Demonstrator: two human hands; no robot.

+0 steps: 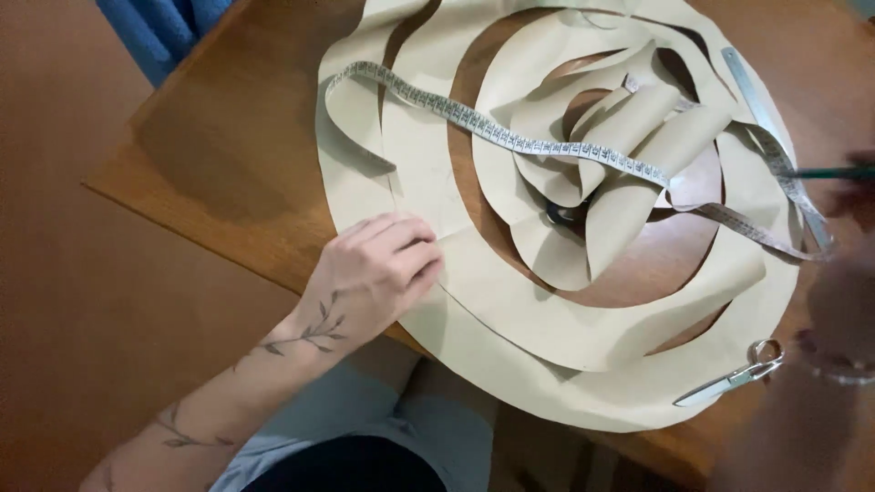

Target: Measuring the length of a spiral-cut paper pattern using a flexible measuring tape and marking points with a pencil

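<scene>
A large round piece of beige paper [510, 319], cut into curling spiral bands, covers a wooden table [219, 155]. My left hand [378, 273] rests palm down on the paper's near left edge, fingers loosely curled, holding nothing. My right hand [843, 292] is blurred at the right edge of the view and seems to hold a thin green pencil [825, 172] over the paper's right side. A grey measuring tape [510, 138] lies draped across the paper from upper left to right.
A metal ruler [756, 91] lies on the paper's far right edge. Small silver snips [734, 375] sit on the near right edge. Blue fabric [164, 27] shows beyond the table's far left corner. The table's left edge drops to a brown floor [64, 273].
</scene>
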